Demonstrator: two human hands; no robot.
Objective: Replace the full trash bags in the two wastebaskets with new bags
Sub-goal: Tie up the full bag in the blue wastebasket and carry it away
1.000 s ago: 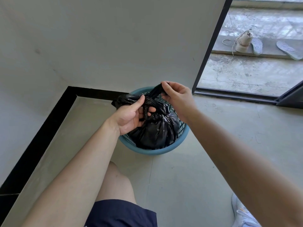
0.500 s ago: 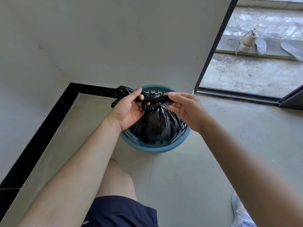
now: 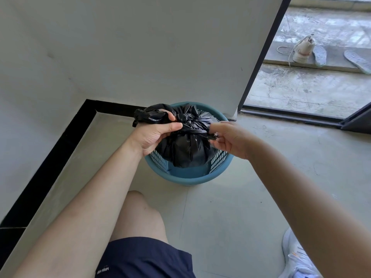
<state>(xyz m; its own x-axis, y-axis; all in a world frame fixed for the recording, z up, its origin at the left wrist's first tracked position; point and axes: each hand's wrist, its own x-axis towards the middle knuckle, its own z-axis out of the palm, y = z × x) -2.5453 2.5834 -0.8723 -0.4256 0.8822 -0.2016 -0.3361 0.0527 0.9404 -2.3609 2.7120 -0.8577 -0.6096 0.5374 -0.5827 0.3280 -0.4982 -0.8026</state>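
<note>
A round blue wastebasket [image 3: 186, 178] with slotted sides stands on the floor against the wall. Inside it sits a full black trash bag [image 3: 187, 149], its top gathered into a knot. My left hand [image 3: 155, 133] grips one twisted end of the bag at the left of the knot, and loose black plastic sticks out beyond the fist. My right hand [image 3: 226, 137] pinches the other end at the right. The two ends are pulled apart sideways over the basket. No second wastebasket is in view.
A white wall with a black skirting strip [image 3: 50, 163] runs behind and to the left. An open doorway with a black frame [image 3: 259, 57] lies to the right, with a sneaker [image 3: 303, 50] and insoles outside. My bare knee [image 3: 140, 213] and white shoe [image 3: 297, 259] are close below.
Both hands have drawn the bag's two ends outward, left and right, and the knot has closed tight. The bag sits higher in the basket, showing the basket's inside front wall.
</note>
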